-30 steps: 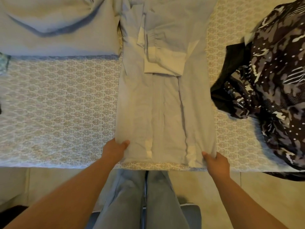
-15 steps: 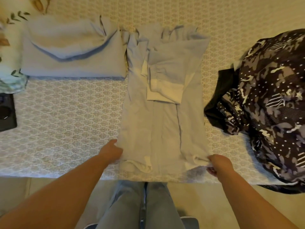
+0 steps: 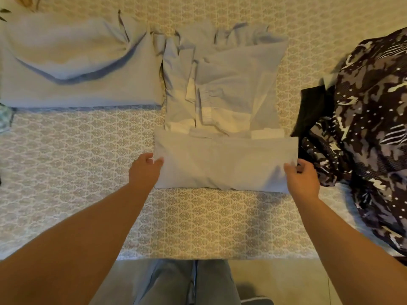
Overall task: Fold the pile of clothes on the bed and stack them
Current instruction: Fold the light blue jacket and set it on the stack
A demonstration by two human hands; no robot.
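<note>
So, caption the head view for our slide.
Both hands fold a blue shirt's hem upward on the bed.

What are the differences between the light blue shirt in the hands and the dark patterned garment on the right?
The shirt is plain light blue; the patterned garment is dark with white marks. The shirt lies flat, its near end doubled over, while the patterned garment sits in a loose heap. The left hand and right hand pinch the shirt's sides; nothing touches the patterned garment. Both lie on the bed.

Pale blue shirt, pale blue folded garment, cream-and-grey patterned bedspread, dark camouflage-print clothes
</note>
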